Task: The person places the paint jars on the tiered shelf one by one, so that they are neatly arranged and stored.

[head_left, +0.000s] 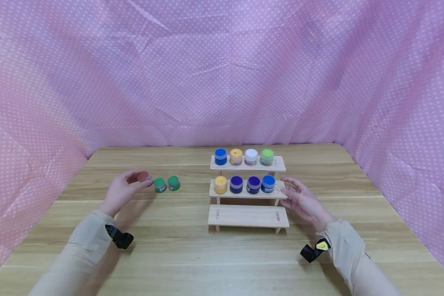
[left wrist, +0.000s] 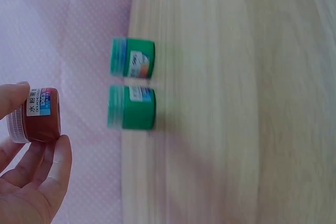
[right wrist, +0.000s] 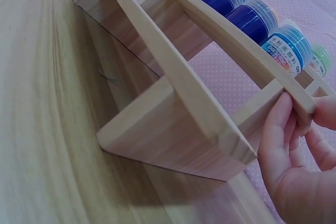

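Note:
My left hand [head_left: 123, 190] pinches a paint jar [left wrist: 43, 115] with brown paint and a label between thumb and fingers, held up off the table. Close to its right, two green paint jars [head_left: 160, 185] stand on the table. My right hand [head_left: 305, 203] grips the right end of the middle shelf of a three-tier wooden rack [head_left: 248, 216], thumb above and fingers below, as the right wrist view shows. On that middle shelf sit a yellow jar [head_left: 220, 185], two purple jars [head_left: 236, 184] and a blue jar [head_left: 268, 183].
The rack's top shelf [head_left: 222, 167] carries a blue jar [head_left: 220, 156], an orange-yellow jar [head_left: 236, 156], a white jar [head_left: 250, 157] and a light green jar [head_left: 267, 157]. The lowest shelf is bare. A pink dotted cloth [head_left: 229, 74] hangs behind the wooden table [head_left: 192, 259].

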`<state>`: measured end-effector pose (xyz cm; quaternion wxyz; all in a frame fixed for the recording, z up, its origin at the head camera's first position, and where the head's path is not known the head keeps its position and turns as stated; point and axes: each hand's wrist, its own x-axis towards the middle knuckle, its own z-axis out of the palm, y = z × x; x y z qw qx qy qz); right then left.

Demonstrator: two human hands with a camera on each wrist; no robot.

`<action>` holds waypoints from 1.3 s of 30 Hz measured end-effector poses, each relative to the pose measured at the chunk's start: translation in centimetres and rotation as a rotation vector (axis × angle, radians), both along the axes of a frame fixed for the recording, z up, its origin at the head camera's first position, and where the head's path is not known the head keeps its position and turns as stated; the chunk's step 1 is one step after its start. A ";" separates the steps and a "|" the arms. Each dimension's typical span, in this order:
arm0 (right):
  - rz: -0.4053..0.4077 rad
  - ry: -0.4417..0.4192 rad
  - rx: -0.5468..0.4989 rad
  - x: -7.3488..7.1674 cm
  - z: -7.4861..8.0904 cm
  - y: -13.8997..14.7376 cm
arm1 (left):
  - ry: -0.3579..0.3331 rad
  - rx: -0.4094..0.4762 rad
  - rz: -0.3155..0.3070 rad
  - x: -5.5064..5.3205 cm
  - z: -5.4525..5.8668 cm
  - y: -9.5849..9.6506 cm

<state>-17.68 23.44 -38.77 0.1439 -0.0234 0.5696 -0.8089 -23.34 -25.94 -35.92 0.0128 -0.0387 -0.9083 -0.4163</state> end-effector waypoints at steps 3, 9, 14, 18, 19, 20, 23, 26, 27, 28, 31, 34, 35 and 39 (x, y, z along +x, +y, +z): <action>0.001 0.011 -0.005 -0.1 0.0 -0.1 | 0.037 0.010 -0.017 0.0 0.2 0.6; -0.013 0.024 0.014 0.0 0.0 -0.4 | 0.059 0.026 -0.043 0.0 0.6 1.9; -0.033 0.014 0.031 0.1 0.1 -0.4 | 0.088 0.063 -0.059 0.2 1.1 3.4; -0.036 0.012 0.033 0.1 0.1 -0.4 | 0.073 0.105 -0.072 0.6 1.5 4.7; -0.035 0.014 0.030 0.2 0.1 -0.5 | 0.073 0.110 -0.075 0.6 1.6 5.0; -0.036 0.013 0.028 0.2 0.1 -0.5 | 0.074 0.126 -0.084 0.7 1.7 5.3; -0.040 0.015 0.033 0.2 0.0 -0.6 | 0.068 0.149 -0.092 1.0 1.9 6.0; -0.042 0.020 0.035 0.1 -0.1 -0.6 | 0.079 0.161 -0.095 1.2 1.8 6.6; -0.043 0.021 0.033 0.1 -0.1 -0.7 | 0.087 0.165 -0.096 1.3 1.9 6.8; -0.045 0.022 0.027 0.1 -0.1 -0.7 | 0.096 0.171 -0.099 1.3 1.9 7.1; -0.047 0.023 0.010 0.1 -0.2 -0.7 | 0.112 0.195 -0.110 1.5 2.0 7.8; -0.049 0.022 0.010 0.1 -0.2 -0.7 | 0.116 0.216 -0.123 1.8 2.3 8.6; -0.049 0.021 0.013 0.1 -0.2 -0.7 | 0.118 0.224 -0.126 1.9 2.4 8.9; -0.049 0.024 0.028 0.2 -0.2 -0.6 | 0.133 0.261 -0.145 2.2 2.8 10.4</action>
